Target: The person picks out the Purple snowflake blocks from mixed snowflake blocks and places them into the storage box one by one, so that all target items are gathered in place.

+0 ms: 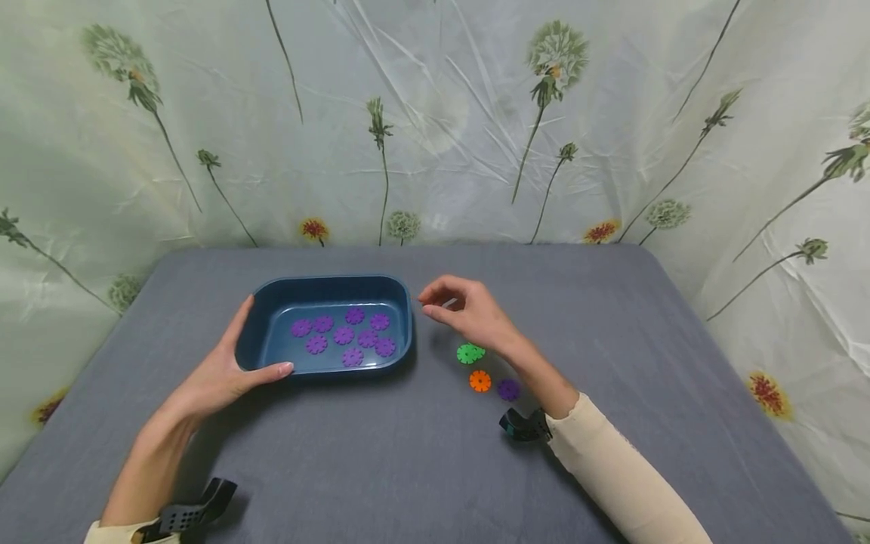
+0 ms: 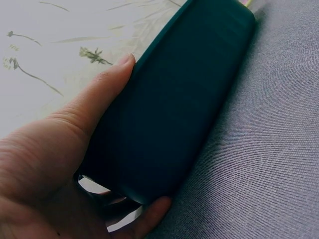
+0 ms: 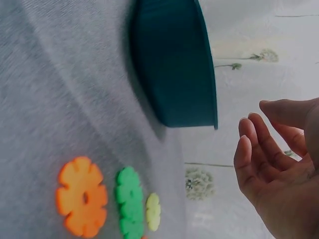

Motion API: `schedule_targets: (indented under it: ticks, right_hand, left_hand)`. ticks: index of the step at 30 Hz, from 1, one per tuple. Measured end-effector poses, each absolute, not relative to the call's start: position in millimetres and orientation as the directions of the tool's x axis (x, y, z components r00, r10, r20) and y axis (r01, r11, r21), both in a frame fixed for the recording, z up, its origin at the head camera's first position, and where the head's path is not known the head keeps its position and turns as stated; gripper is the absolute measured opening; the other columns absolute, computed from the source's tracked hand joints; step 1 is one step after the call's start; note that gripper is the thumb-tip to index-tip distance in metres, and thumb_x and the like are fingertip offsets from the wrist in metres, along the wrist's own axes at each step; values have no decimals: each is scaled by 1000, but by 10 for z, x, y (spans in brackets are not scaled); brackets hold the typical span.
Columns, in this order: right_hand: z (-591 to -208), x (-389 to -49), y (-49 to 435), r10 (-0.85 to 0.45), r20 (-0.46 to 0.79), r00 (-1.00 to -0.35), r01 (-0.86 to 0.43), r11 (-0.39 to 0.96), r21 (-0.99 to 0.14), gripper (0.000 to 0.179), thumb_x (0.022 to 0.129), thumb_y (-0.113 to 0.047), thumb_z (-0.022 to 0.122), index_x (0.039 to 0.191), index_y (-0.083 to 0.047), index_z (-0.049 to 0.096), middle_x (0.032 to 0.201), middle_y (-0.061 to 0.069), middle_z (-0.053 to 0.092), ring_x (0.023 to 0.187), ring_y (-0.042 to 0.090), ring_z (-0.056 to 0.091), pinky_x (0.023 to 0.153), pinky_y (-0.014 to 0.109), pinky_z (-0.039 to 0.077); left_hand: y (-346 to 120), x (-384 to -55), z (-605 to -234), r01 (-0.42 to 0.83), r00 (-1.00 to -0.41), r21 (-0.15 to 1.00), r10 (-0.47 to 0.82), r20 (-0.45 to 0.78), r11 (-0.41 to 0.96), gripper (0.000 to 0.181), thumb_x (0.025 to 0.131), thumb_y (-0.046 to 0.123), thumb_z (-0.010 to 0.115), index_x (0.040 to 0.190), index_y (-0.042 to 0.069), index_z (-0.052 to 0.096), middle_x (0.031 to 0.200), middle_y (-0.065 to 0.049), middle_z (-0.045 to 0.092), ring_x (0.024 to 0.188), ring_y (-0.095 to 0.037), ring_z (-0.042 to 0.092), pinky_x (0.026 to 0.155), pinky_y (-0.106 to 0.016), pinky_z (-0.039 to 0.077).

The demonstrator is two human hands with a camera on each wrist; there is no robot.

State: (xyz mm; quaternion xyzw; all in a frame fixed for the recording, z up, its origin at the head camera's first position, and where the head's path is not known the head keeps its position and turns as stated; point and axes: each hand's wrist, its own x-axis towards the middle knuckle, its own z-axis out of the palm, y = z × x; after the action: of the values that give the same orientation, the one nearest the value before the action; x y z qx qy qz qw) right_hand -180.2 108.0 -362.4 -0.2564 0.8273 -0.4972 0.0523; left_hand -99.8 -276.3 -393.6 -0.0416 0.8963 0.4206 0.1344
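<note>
A dark blue rectangular plastic tub stands on the grey cloth, holding several purple notched discs. At its left end my left hand grips the tub, thumb along the near wall; the left wrist view shows that thumb near the rim and a fingertip low at the corner. My right hand hovers just off the tub's right end, fingers loosely bent with nothing between them. Below that hand lie green discs, an orange disc and one purple disc.
A yellow disc lies beyond the green ones in the right wrist view; the right hand and forearm hide it from the head camera. Grey cloth covers the table. Behind it hangs a pale curtain with a dandelion print.
</note>
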Motion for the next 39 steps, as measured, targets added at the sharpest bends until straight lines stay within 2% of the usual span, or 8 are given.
schedule_targets:
  ticks: [6,13,17,22,28,31,34,39]
  right_hand:
    - [-3709,-1786,1238,-457,149,-877,-346,386,-855,13,99,-13,72,111,-11,75,112,8,76,104,19,69,90,37,59]
    - [-3790,-1784,1431,-468,113,-876,-328,408,-852,16,99,-11,71,113,-5,74,114,13,75,102,21,68,87,31,58]
    - [-3804,-1758,1544,-460,81,-884,-303,432,-850,19,98,-10,71,114,0,73,110,12,75,99,23,69,81,25,57]
    - [-3846,-1740,1667,-448,69,-891,-276,417,-866,18,96,-8,73,112,0,74,106,14,75,94,28,71,71,23,56]
    - [-3946,-1729,1764,-480,73,-874,-298,412,-861,16,96,-8,74,111,-1,74,109,15,75,96,17,70,76,29,60]
    - [-3969,-1714,1827,-484,87,-871,-310,403,-861,16,95,-5,74,110,1,73,107,17,74,93,13,69,74,33,61]
    - [-3994,-1684,1886,-496,84,-864,-319,410,-854,17,94,-4,74,110,2,73,106,17,75,91,12,69,71,30,60]
    - [-4061,-1619,1946,-541,37,-840,-311,424,-851,20,94,-7,75,112,1,73,106,17,74,90,12,68,75,23,57]
  left_hand:
    - [-2728,-1009,-3952,-181,-960,752,50,-274,634,129,88,45,81,162,40,-25,172,-27,-16,154,-64,1,111,-86,17]
    - [-2709,-1034,-3941,-185,-958,743,50,-282,643,129,88,47,80,161,40,-26,172,-28,-16,153,-65,2,110,-86,18]
    - [-2697,-1040,-3947,-187,-957,745,52,-285,641,129,88,47,80,162,39,-26,172,-28,-17,153,-65,1,110,-86,17]
    - [-2708,-1032,-3951,-187,-955,746,58,-289,640,129,89,48,80,161,40,-27,172,-28,-18,153,-65,0,110,-86,18]
    - [-2781,-1006,-3941,-159,-962,739,65,-264,655,129,90,46,80,160,40,-28,172,-25,-20,154,-64,-1,108,-87,18]
    - [-2780,-1011,-3946,-146,-964,746,75,-254,650,129,90,46,80,161,41,-27,173,-24,-20,155,-63,-1,109,-86,18]
    - [-2775,-1005,-3951,-135,-965,756,88,-246,640,128,90,45,80,161,41,-26,173,-24,-19,155,-63,-2,109,-86,18]
    - [-2788,-985,-3936,-139,-965,762,86,-247,632,128,90,45,80,160,44,-27,173,-24,-20,154,-63,-2,108,-86,19]
